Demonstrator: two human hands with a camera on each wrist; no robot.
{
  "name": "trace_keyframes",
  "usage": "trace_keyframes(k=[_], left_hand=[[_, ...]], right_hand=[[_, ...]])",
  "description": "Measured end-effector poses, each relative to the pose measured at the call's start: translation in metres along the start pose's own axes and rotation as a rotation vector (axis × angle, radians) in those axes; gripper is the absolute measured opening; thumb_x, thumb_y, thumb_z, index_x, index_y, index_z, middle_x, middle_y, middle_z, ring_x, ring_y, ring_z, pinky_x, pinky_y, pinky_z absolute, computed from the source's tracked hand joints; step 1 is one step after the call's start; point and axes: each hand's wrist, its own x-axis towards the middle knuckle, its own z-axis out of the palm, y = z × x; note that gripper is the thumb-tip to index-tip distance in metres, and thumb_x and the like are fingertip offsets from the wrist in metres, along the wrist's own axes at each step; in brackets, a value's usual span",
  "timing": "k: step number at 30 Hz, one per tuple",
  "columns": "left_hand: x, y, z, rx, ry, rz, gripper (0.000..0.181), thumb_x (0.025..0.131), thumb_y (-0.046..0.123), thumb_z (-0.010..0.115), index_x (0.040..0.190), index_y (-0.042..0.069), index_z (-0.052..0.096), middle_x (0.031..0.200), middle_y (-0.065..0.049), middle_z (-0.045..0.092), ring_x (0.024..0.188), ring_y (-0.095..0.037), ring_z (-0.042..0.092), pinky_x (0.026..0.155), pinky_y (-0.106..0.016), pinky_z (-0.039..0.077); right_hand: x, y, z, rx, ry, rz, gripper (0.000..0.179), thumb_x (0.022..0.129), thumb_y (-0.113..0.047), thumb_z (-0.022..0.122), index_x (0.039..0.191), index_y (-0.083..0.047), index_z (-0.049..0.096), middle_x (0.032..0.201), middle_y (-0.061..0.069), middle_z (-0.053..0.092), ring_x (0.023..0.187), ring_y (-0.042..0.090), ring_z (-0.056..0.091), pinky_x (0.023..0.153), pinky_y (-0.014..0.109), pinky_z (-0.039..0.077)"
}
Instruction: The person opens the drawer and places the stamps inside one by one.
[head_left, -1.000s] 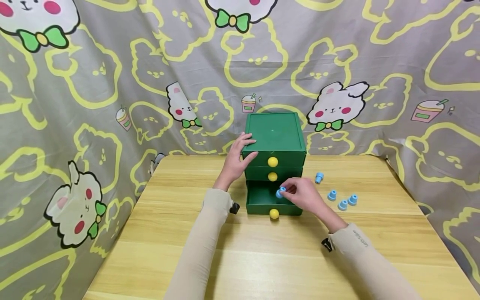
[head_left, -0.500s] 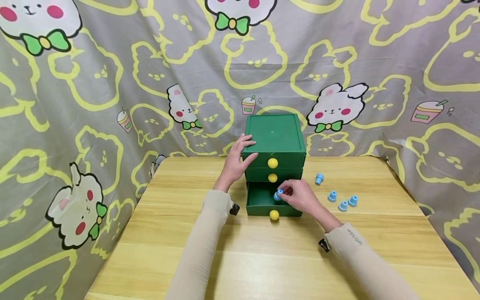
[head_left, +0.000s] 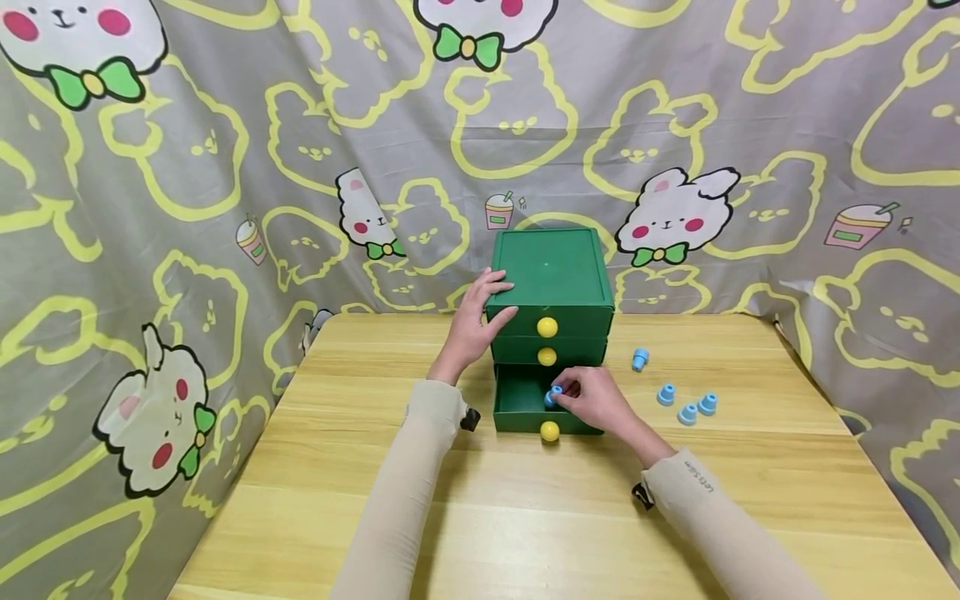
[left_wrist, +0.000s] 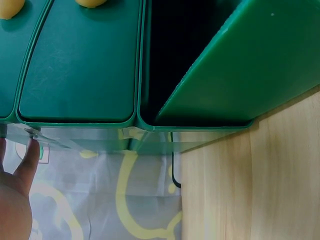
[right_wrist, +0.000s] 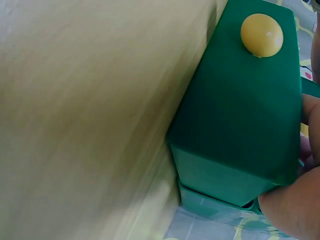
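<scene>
A green drawer cabinet (head_left: pixel 551 262) with yellow round knobs stands on the table, its bottom drawer (head_left: pixel 513 422) pulled out. My left hand (head_left: pixel 471 321) rests against the cabinet's upper left side, fingers over the top edge; in the left wrist view, the hand (left_wrist: pixel 15 202) shows at the lower left. Inside the open drawer, my right hand (head_left: pixel 597 396) pinches a small light blue stepped, cone-like piece (head_left: pixel 553 395) with a hole in its top. The right wrist view has this hand (right_wrist: pixel 292 207) at the drawer's side, beside the yellow knob (right_wrist: pixel 261 35), with the piece mostly hidden.
Right of the cabinet, several similar blue pieces lie on the wooden table (head_left: pixel 480 517): one on its side (head_left: pixel 640 359), the others upright, such as this piece (head_left: pixel 667 394). A patterned grey curtain (head_left: pixel 420 92) hangs behind and at both sides.
My right hand has moved slightly left and down into the drawer with the blue piece in its fingers. The left hand has stayed on the cabinet.
</scene>
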Motion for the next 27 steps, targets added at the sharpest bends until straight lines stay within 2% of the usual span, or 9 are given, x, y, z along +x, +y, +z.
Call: trace_keyframes(k=[5,13,21,27], left_hand=[[0.001,0.000,0.000,-0.006,0.002,0.002,0.047,0.103,0.052,0.058,0.143,0.025,0.057,0.164,0.011,0.039,0.160,-0.010,0.017,0.126,-0.055,0.025],[0.001,0.001,0.000,-0.003,0.010,0.009,0.052,0.103,0.057,0.056,0.142,0.024,0.058,0.164,0.010,0.040,0.159,-0.009,0.018,0.127,-0.054,0.024],[0.001,0.002,0.001,0.002,0.008,0.001,0.050,0.103,0.055,0.057,0.142,0.024,0.058,0.164,0.011,0.039,0.159,-0.007,0.017,0.126,-0.054,0.025],[0.001,0.002,0.001,0.002,0.010,-0.004,0.046,0.104,0.051,0.059,0.142,0.025,0.058,0.164,0.012,0.039,0.159,-0.009,0.017,0.127,-0.054,0.025]], right_hand=[[0.000,0.003,0.003,-0.006,0.009,-0.012,0.007,0.091,-0.015,0.080,0.094,-0.009,0.078,0.084,-0.002,0.073,0.076,0.008,0.065,0.070,0.027,0.056],[0.004,0.003,0.007,-0.022,0.012,-0.016,0.007,0.091,-0.016,0.080,0.094,-0.010,0.077,0.084,-0.002,0.073,0.076,0.008,0.066,0.071,0.030,0.058],[0.013,-0.001,0.009,-0.028,-0.032,0.012,0.007,0.091,-0.014,0.080,0.095,-0.009,0.078,0.086,0.000,0.074,0.079,0.012,0.067,0.075,0.034,0.059],[0.022,-0.006,0.015,-0.033,-0.062,-0.001,0.007,0.091,-0.014,0.080,0.096,-0.009,0.079,0.087,-0.001,0.074,0.081,0.013,0.068,0.078,0.037,0.059]])
